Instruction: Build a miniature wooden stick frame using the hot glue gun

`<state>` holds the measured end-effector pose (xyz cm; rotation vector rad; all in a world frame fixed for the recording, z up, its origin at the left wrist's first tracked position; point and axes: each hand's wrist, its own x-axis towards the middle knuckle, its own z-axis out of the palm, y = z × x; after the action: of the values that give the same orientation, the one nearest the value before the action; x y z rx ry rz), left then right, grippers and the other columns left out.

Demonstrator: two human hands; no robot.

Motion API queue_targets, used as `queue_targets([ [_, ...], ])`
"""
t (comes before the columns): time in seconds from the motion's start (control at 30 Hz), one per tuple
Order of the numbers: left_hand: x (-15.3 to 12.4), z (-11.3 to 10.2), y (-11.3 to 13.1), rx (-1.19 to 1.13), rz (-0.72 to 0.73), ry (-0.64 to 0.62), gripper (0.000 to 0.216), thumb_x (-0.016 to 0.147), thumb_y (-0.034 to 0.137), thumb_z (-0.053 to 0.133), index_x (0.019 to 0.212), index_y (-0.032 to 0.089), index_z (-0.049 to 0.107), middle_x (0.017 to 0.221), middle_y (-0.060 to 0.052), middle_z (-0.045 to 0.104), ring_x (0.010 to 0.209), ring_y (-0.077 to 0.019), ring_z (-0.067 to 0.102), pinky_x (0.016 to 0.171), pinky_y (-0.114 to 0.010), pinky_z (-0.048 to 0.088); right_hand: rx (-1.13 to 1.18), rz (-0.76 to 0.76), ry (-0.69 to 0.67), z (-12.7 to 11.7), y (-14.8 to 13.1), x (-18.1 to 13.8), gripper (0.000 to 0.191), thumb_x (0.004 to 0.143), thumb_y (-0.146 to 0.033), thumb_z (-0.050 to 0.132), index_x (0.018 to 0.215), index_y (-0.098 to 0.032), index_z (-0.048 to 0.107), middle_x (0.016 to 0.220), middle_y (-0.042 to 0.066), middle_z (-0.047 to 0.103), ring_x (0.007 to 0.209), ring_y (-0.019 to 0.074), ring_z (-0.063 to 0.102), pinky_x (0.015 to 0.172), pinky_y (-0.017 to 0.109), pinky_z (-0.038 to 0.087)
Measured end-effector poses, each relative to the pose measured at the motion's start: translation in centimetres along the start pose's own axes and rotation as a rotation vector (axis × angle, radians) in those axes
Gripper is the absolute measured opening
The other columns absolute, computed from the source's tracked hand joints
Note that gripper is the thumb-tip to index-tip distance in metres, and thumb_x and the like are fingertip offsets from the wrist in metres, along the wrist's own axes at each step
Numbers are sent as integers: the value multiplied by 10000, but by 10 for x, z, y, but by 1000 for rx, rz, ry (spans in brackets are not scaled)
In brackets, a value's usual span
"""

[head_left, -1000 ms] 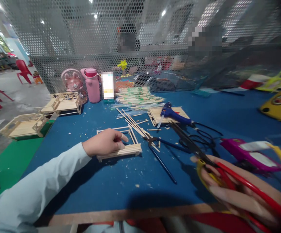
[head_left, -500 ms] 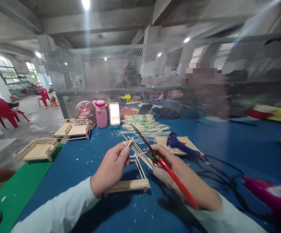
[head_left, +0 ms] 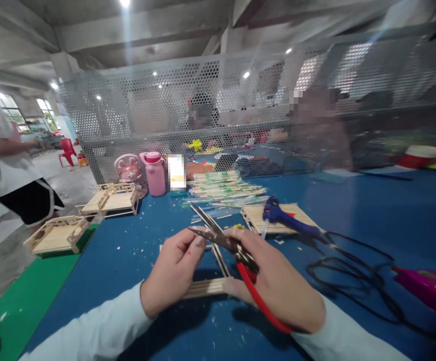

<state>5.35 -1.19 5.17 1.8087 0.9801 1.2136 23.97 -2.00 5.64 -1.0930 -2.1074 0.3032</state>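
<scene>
My right hand (head_left: 281, 276) is closed around red-handled scissors (head_left: 257, 296), whose dark blades stand apart and point up to the left. Several thin wooden sticks (head_left: 210, 220) show behind the blades, close to the right fingers; I cannot tell whether the hand grips them too. My left hand (head_left: 174, 271) is pinched at the tip of the lower blade, on a thin stick that the fingers now mostly hide. Below both hands a small wooden frame (head_left: 210, 287) made of sticks lies on the blue table (head_left: 187, 331), partly covered by them.
A blue glue gun (head_left: 289, 220) rests on a wooden panel (head_left: 255, 220), its black cord coiled at right. Bundled sticks (head_left: 221, 185), a pink bottle (head_left: 155, 175) and small wooden beds (head_left: 108, 198) stand farther back. A perforated screen (head_left: 146, 105) closes the back. A person (head_left: 3, 150) is at left.
The scissors have tilted left and their blades have spread, with the lower one reaching my left fingertips. The sticks by my right hand have shifted up. A person has come into view at left.
</scene>
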Motion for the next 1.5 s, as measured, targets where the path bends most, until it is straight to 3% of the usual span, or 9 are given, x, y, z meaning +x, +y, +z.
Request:
queue_targets([
  [0.1, 0, -2, 1, -20, 47, -29, 243, 887, 305, 428, 847, 150, 610, 720, -12, 572, 680, -122, 508, 648, -233, 416, -16, -55, -5, 0, 1, -1, 564, 634, -359, 726, 1135, -196, 524, 982, 106, 618, 884, 256, 602, 758, 393, 494],
  [0.37, -4, -4, 3, 50, 112, -68, 240, 886, 256, 441, 770, 142, 618, 669, -18, 601, 620, -115, 539, 602, -219, 435, 33, -122, 0, 3, 2, -4, 623, 656, -461, 699, 1200, -214, 523, 1020, 113, 622, 920, 265, 606, 790, 396, 499],
  [0.57, -6, -4, 6, 156, 206, -19, 272, 874, 226, 455, 673, 159, 625, 697, -22, 652, 629, -118, 570, 617, -217, 444, 86, -150, 22, 6, 1, -5, 571, 672, -513, 680, 1139, -213, 549, 964, 92, 627, 874, 241, 614, 762, 355, 508],
  [0.7, -9, -4, 6, 188, 241, -8, 257, 871, 200, 445, 710, 168, 643, 698, -22, 651, 631, -119, 572, 598, -210, 432, 62, -110, 48, 9, -3, -8, 377, 712, -352, 656, 1050, -209, 572, 901, 72, 637, 802, 212, 617, 711, 320, 512],
  [0.83, -12, -3, 7, 268, 259, 13, 283, 863, 190, 440, 621, 164, 585, 620, -14, 594, 571, -110, 513, 564, -212, 397, 6, -78, 68, 10, -6, -11, 244, 734, -142, 499, 951, -211, 586, 794, 47, 635, 721, 182, 608, 638, 278, 496],
  [0.97, -11, -1, 9, 311, 219, -8, 333, 885, 261, 451, 584, 155, 545, 540, 10, 495, 516, -91, 427, 526, -204, 346, 13, -76, 26, 8, -4, -9, 214, 756, -122, 433, 863, -216, 593, 730, 22, 632, 631, 151, 588, 588, 247, 470],
  [1.1, -7, -1, 8, 199, 144, -16, 306, 905, 299, 429, 688, 149, 584, 592, 13, 532, 563, -92, 468, 560, -194, 365, 36, 3, 9, 8, -2, -4, 150, 779, -184, 478, 900, -205, 565, 674, -6, 602, 554, 131, 536, 550, 238, 459],
  [1.27, -5, -2, 3, 103, 149, 44, 236, 904, 244, 403, 838, 147, 608, 701, 0, 572, 639, -106, 491, 615, -200, 402, 19, -53, 33, 12, -1, -5, 342, 729, -300, 624, 1033, -196, 508, 924, 61, 614, 803, 191, 596, 725, 325, 491],
  [1.5, -7, -1, 5, 24, 161, 18, 190, 878, 185, 470, 873, 155, 657, 735, -14, 627, 696, -118, 567, 666, -207, 440, -44, -116, 91, 14, -1, -8, 450, 711, -312, 670, 1093, -202, 459, 951, 69, 572, 860, 219, 574, 753, 370, 486],
])
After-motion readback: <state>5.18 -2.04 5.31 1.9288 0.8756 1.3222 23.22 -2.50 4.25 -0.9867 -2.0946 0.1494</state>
